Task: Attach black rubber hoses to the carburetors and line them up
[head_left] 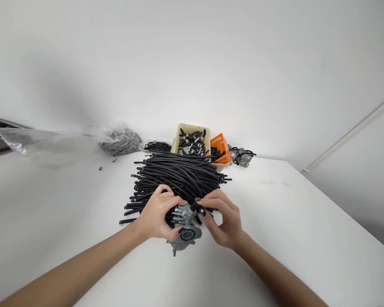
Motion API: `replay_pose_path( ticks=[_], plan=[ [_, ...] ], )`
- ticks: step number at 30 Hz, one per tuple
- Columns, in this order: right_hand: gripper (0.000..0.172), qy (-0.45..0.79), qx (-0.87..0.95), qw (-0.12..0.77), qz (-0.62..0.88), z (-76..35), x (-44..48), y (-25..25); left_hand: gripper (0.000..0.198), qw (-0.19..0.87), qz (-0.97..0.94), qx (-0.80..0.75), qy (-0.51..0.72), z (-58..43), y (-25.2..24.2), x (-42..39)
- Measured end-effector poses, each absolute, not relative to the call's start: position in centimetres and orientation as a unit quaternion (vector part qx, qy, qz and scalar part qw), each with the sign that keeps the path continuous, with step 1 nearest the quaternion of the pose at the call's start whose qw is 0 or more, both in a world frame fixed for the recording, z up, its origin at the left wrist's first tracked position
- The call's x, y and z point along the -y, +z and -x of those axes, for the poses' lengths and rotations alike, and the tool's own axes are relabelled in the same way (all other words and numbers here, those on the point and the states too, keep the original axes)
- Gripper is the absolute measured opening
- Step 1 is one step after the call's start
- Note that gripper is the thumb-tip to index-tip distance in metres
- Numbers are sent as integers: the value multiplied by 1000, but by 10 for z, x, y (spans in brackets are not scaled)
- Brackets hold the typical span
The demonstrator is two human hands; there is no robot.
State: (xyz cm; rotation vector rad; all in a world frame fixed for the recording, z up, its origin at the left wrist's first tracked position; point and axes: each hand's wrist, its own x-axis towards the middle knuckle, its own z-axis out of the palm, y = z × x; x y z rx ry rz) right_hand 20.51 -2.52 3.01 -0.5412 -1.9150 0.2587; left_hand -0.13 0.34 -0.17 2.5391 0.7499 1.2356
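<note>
the left hand (158, 215) grips a grey metal part (184, 228); the right hand (222, 217) pinches a black tube (196, 207) at its top, beside the tube pile (179, 175).

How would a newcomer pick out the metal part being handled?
On the white table, find the pile of black tubes. Just in front of it, the left hand grips a grey metal part with a round opening; a similar part lies unheld beside the orange basket.
</note>
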Motion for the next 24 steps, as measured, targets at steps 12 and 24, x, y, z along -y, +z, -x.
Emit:
replay_pose_path(
  ticks=[12, 24],
  plan=[
    [18, 172, 784, 528, 276, -204, 16, 26, 49, 112, -873, -255, 400, 3, -1, -5],
    [18, 240, 812, 475, 240, -209, 6, 20, 59, 120, -876, -254, 391, 5, -3, -7]
  ],
)
